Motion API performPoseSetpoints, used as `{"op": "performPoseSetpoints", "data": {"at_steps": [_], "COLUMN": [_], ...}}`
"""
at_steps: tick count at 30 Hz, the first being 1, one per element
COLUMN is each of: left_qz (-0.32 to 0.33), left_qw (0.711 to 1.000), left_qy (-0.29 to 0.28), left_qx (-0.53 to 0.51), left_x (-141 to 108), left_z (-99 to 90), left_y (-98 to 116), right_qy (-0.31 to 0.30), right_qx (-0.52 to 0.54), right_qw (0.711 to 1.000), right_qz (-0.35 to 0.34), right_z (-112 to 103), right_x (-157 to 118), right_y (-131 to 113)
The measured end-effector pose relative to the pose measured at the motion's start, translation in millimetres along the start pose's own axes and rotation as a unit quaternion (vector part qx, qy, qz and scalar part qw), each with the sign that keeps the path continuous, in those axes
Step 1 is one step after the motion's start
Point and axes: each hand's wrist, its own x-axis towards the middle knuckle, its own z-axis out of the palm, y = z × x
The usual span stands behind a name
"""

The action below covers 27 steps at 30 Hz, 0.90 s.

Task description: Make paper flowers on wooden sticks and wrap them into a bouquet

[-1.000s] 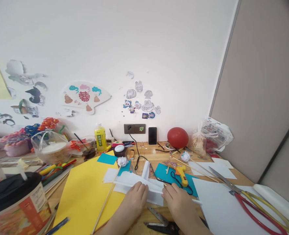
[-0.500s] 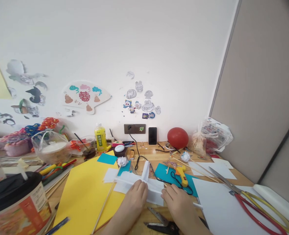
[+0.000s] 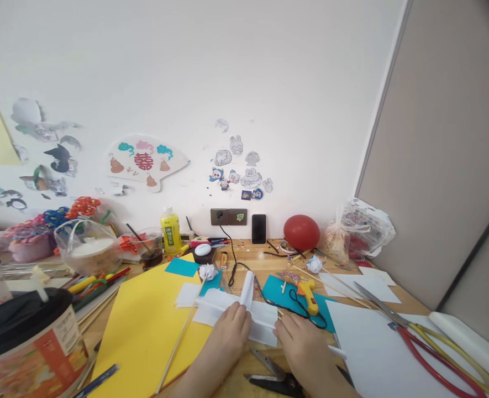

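Note:
My left hand [image 3: 231, 330] is closed, its fingers pressed on folded white paper [image 3: 213, 308] in the middle of the desk. From under its fingertips a narrow white paper strip [image 3: 247, 288] points away toward the wall. My right hand [image 3: 300, 338] is curled shut at the paper's right edge, and a thin white paper roll [image 3: 337, 352] shows past its far side. The fingertips of both hands are partly hidden. Dark-handled scissors [image 3: 275, 376] lie open between my wrists. To the left, a thin wooden stick [image 3: 178, 340] rests across yellow card [image 3: 140, 331].
A yellow glue gun [image 3: 309, 297] with a black cord lies on teal paper [image 3: 273, 284]. Large red-and-yellow-handled scissors [image 3: 426, 337] rest on white sheets [image 3: 352, 337] at right. A lidded cup [image 3: 29, 342] stands front left. A phone [image 3: 259, 229] and red balloon [image 3: 301, 232] are by the wall.
Both hands keep their grip on the white paper with barely any movement. The whole view has shifted very slightly.

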Motion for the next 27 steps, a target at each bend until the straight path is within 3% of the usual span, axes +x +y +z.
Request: {"op": "performPoseSetpoints", "data": {"at_steps": [10, 18, 27], "left_qz": [0.022, 0.044, 0.036], "left_qw": [0.998, 0.998, 0.997], "left_qy": [0.063, 0.040, 0.069], "left_qx": [0.024, 0.016, -0.002], "left_x": [-5.0, -3.7, 1.8], "left_z": [7.0, -2.9, -5.2], "left_y": [-0.5, -2.3, 0.7], "right_qy": [0.026, 0.009, -0.003], "right_qx": [-0.006, -0.018, -0.002], "right_qw": [1.000, 1.000, 1.000], "right_qz": [-0.007, -0.007, 0.005], "right_z": [-3.4, -0.9, 0.6], "right_x": [3.1, 3.3, 1.3], "right_y": [1.7, 3.4, 4.3]}}
